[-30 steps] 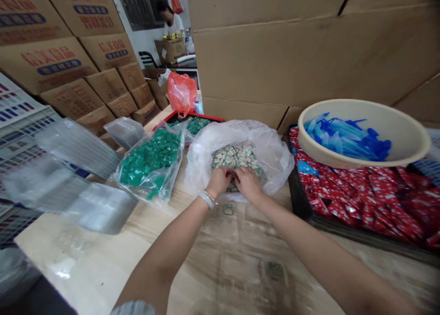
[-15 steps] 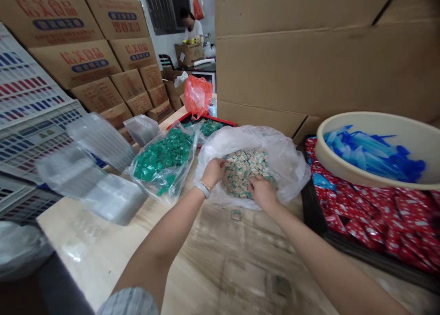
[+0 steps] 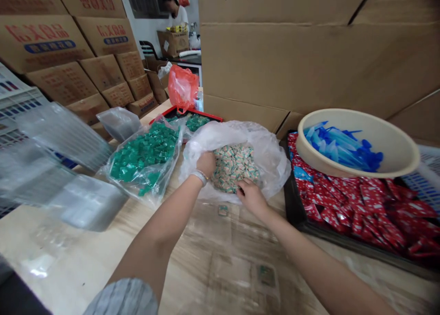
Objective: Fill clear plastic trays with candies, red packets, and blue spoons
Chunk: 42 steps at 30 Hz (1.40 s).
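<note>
1. Wears a striped sleeve (image 3: 123, 299) on the left arm, nearest of all, over the wooden table (image 3: 192, 269)
2. Shows a small dark green square (image 3: 266, 276) low on the table between the forearms, and farther up a single loose piece (image 3: 223, 210), just short of the open white plastic bag (image 3: 271, 159)
3. Has the right hand (image 3: 252, 196) at the near right edge of the heap of small wrapped pieces (image 3: 237, 166), thumb and forefinger bent toward each other; cannot tell whether pinched on a piece or slightly apart
4. Has the left hand (image 3: 206, 163) at the left side of the same heap, a pale band (image 3: 200, 177) round the wrist; cannot tell the state of the fingers, hidden from view
5. Shows the wrapped pieces, cream and green, heaped inside the white bag, with crumpled plastic around them
6. Shows at left clear plastic trays (image 3: 85, 205), blurred, beside a clear bag (image 3: 165, 182) of green pieces (image 3: 144, 154)
7. Shows at right a dark tray (image 3: 291, 200) of red packets (image 3: 360, 209), with a cream basin (image 3: 398, 145) of blue items (image 3: 340, 145) resting on top
8. Beyond, shows a red-rimmed tray (image 3: 208, 115), a red plastic bag (image 3: 183, 88) and a cardboard panel (image 3: 292, 63)
9. Farther back, shows stacked cartons (image 3: 48, 40) at left and a co-worker (image 3: 180, 16) in white behind a box (image 3: 173, 43)
</note>
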Tool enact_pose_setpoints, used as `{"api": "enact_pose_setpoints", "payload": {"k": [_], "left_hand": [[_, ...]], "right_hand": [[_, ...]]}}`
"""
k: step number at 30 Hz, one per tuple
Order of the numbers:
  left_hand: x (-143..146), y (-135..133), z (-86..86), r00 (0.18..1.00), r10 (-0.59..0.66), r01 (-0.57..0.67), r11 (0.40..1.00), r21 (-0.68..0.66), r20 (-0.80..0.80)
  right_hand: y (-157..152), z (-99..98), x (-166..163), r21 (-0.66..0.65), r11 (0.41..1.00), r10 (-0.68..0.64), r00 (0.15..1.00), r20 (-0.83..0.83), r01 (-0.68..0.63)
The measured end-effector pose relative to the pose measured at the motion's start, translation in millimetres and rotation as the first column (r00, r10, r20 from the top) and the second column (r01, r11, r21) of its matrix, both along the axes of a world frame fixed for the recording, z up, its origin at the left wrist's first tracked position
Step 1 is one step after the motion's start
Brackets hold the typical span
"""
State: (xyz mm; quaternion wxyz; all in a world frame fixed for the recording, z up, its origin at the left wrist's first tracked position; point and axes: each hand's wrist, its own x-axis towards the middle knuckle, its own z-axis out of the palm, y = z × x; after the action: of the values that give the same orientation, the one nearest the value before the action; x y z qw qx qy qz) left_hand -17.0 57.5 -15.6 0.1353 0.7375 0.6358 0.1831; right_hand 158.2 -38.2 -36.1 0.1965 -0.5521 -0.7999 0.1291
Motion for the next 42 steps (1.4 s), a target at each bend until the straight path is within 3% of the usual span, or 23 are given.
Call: {"api": "enact_pose_setpoints", "payload": {"k": [6, 13, 18, 21, 24, 26, 28, 32, 35, 38, 42], "left_hand": [[-6, -11, 1.0, 0.996, -0.071, 0.069, 0.997, 0.023, 0.059], [-20, -18, 1.1, 0.949, -0.112, 0.118, 0.993, -0.002, 0.294], [-9, -29, 9.4, 0.877, -0.129, 0.2, 0.974, -0.107, 0.464], [4, -42, 13.6, 0.746, -0.076, 0.285, 0.934, -0.214, 0.662], [13, -52, 12.9, 0.46, 0.182, 0.284, 0.897, -0.339, 0.869], [15, -56, 11.4, 0.329, 0.322, 0.27, 0.869, -0.415, 0.888], [14, -59, 10.4, 0.292, 0.39, 0.274, 0.841, -0.467, 0.873], [13, -63, 11.7, 0.322, 0.407, 0.243, 0.837, -0.49, 0.855], [14, -64, 14.2, 0.359, 0.393, 0.202, 0.853, -0.482, 0.846], [14, -62, 15.9, 0.399, 0.37, 0.185, 0.863, -0.469, 0.839], [16, -58, 13.2, 0.442, 0.338, 0.191, 0.869, -0.456, 0.831]], "right_hand": [[-1, -1.3, 3, 0.016, 1.0, 0.013, 0.997, -0.072, -0.012], [-5, -3.9, 5, 0.019, 1.0, 0.003, 0.991, -0.131, 0.0], [-1, 10.8, -2, 0.097, 0.995, 0.059, 0.919, -0.39, -0.023], [14, 17.1, -9, 0.023, 1.0, 0.024, 0.809, -0.588, -0.014], [28, 13.8, -13, -0.286, 0.956, -0.184, 0.634, -0.751, -0.061], [31, 9.0, -14, -0.39, 0.915, -0.267, 0.564, -0.781, -0.107], [29, 5.4, -13, -0.371, 0.924, -0.249, 0.587, -0.77, -0.096], [21, 8.7, -9, -0.189, 0.98, -0.067, 0.78, -0.623, -0.067], [19, 19.7, -5, -0.076, 0.991, 0.06, 0.871, -0.488, -0.111], [20, 29.7, 0, -0.037, 0.985, 0.135, 0.894, -0.428, -0.166], [23, 29.1, 7, -0.128, 0.97, 0.127, 0.879, -0.46, -0.207]]}}
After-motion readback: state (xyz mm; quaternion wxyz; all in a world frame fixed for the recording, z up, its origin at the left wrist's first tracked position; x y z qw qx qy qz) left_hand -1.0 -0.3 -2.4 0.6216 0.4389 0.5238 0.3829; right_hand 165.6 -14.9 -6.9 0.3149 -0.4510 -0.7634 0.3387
